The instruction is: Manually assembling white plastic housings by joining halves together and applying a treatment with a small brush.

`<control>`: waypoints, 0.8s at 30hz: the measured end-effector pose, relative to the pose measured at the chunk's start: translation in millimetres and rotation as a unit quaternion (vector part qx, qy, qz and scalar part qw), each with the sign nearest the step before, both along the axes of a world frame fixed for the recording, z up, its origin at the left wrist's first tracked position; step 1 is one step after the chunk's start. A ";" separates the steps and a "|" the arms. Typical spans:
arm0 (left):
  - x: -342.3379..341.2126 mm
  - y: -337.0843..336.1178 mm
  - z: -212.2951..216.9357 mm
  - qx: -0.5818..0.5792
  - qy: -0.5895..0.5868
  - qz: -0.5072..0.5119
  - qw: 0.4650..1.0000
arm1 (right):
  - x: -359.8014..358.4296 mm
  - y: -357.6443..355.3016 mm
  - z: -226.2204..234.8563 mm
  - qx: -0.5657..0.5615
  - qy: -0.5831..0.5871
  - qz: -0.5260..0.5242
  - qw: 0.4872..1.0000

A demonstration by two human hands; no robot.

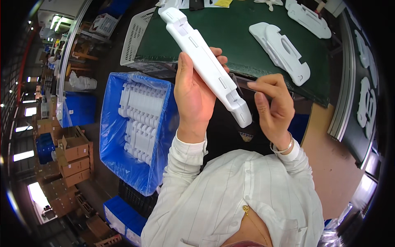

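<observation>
A long white moulded plastic part lies slantwise in my left hand, fingers wrapped behind it and thumb along its near side. It has narrow slots along its face and a notch close to each end. My right hand is just right of the part's lower end, apart from it. Its fingers are bent, with a gap between thumb and forefinger and nothing visible in them. On the green-topped table ahead, a pair of similar white plastic parts lie together.
A blue bin lined with clear plastic stands at left, holding rows of white parts. Behind it is a white crate. More white parts lie at far right, beside a conveyor carrying several others. Cardboard boxes are stacked far left.
</observation>
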State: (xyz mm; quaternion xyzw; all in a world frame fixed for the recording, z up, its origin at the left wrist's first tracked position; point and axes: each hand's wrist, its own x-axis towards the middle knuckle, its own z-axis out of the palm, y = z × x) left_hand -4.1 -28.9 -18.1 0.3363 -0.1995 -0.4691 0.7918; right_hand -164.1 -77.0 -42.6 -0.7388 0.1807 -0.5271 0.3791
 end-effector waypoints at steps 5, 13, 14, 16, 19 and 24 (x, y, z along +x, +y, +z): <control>-14.0 4.5 9.7 -0.017 -0.032 0.026 0.999 | -3.4 13.1 9.7 -0.056 0.070 -0.019 0.996; -30.1 9.3 10.4 -0.011 -0.072 0.051 0.996 | 0.1 18.2 15.4 -0.161 0.186 -0.065 0.967; -31.4 9.0 9.5 -0.008 -0.071 0.055 0.996 | 2.2 17.0 15.2 -0.156 0.186 -0.080 0.967; -32.5 8.4 7.8 -0.012 -0.059 0.044 0.997 | 4.1 14.7 12.9 -0.145 0.183 -0.096 0.968; -32.6 8.7 7.2 -0.015 -0.039 0.038 0.998 | -0.3 16.2 12.2 -0.149 0.174 -0.082 0.970; -28.0 7.8 4.4 -0.019 -0.017 0.039 0.999 | -3.1 22.1 3.6 -0.141 0.139 -0.059 0.978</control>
